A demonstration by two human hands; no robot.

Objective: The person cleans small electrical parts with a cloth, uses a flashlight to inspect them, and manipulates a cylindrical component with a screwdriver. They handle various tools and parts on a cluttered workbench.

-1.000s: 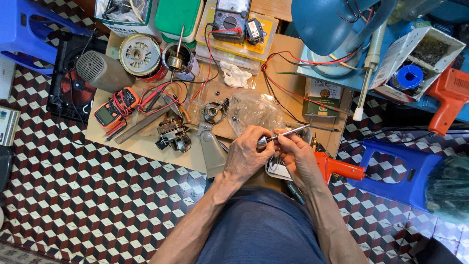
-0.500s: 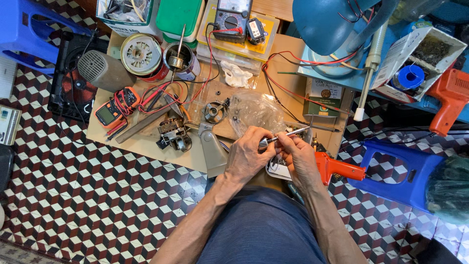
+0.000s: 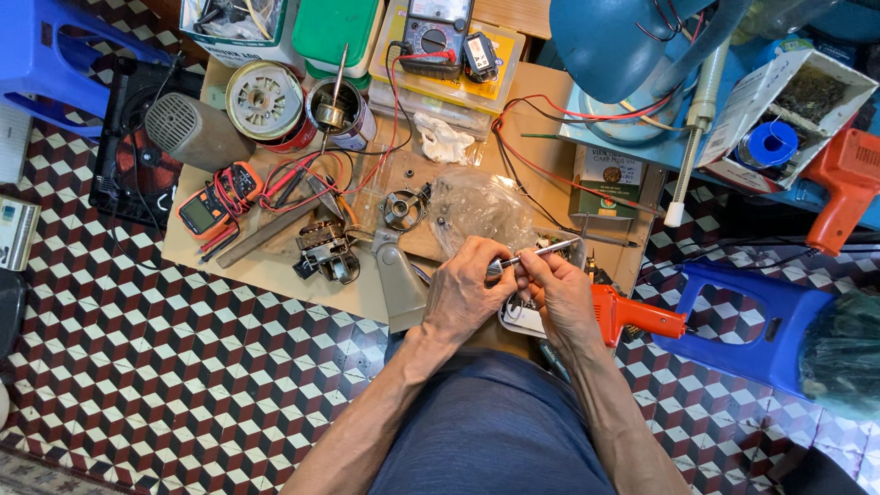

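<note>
1. A thin metal tool (image 3: 536, 256) lies level between both hands over the near edge of the board (image 3: 275, 275), close to the body, likely so that fine work sits right under the eyes.
2. The left hand (image 3: 463, 291) is closed around the tool's near end, steadying it.
3. The right hand (image 3: 559, 293) pinches the shaft from the other side, fingers closed on it; what the tip meets is hidden.
4. Just beyond the hands lies a crumpled clear plastic bag (image 3: 481, 209), with a small round metal part (image 3: 403, 208) beside it.
5. An orange glue gun (image 3: 632, 316) rests at the board's near right corner, within reach.
6. An orange meter (image 3: 209, 209) with red leads sits towards the left edge.
</note>
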